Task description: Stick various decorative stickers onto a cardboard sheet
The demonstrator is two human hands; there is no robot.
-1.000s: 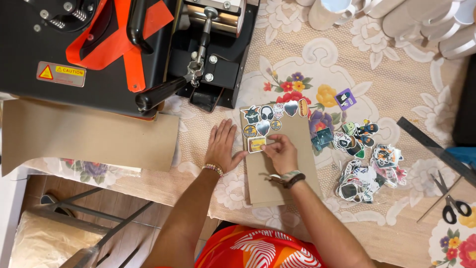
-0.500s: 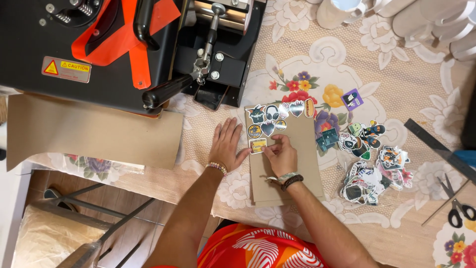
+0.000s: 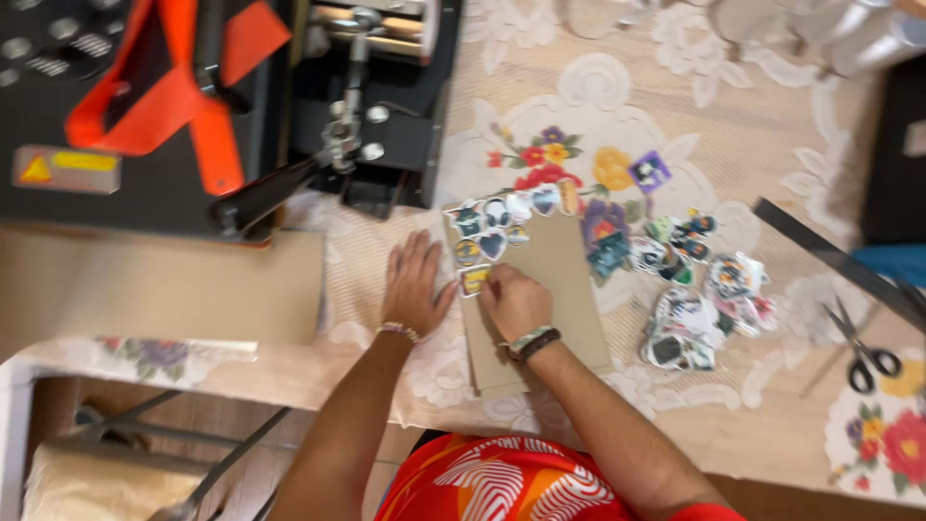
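Note:
A brown cardboard sheet (image 3: 552, 280) lies on the lace tablecloth with several small cut-out stickers (image 3: 492, 222) placed along its top and left edge. My left hand (image 3: 415, 287) rests flat beside the sheet's left edge, fingers apart. My right hand (image 3: 513, 301) presses its fingertips on a yellowish sticker (image 3: 474, 281) at the sheet's left edge. A loose pile of cut-out stickers (image 3: 690, 289) lies to the right of the sheet.
A black heat press (image 3: 241, 106) with orange handle fills the upper left. A large brown paper sheet (image 3: 159, 285) lies under its front. Scissors (image 3: 863, 352) and a dark ruler (image 3: 834, 260) sit at the right. White cylinders (image 3: 858, 39) stand at the back.
The view has shifted slightly. My right hand's fingers have moved a little left on the cardboard to the yellowish sticker; my left hand stays flat.

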